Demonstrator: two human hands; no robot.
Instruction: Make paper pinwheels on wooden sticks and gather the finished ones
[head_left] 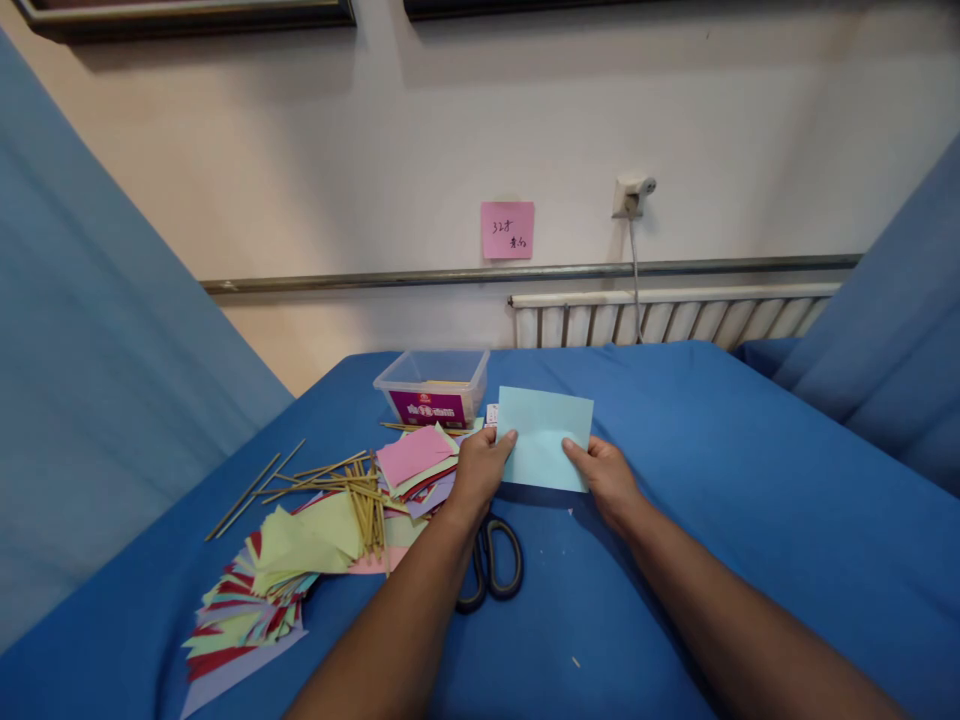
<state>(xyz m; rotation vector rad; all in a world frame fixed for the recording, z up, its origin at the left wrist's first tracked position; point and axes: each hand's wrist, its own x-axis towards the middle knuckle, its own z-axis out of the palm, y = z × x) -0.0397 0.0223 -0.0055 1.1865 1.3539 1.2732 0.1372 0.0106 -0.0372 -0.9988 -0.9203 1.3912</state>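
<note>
Scissors (491, 560) half hidden under left hand (480, 470) gripping pale blue paper (544, 435)

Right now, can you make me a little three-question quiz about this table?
1. True or false: both hands hold the light blue paper.
2. What lies under the left forearm: A) scissors B) a pencil C) a cup?
3. What colour is the note on the wall?

Key: 1. True: left hand and right hand each grip an edge. 2. A. 3. Pink.
</note>
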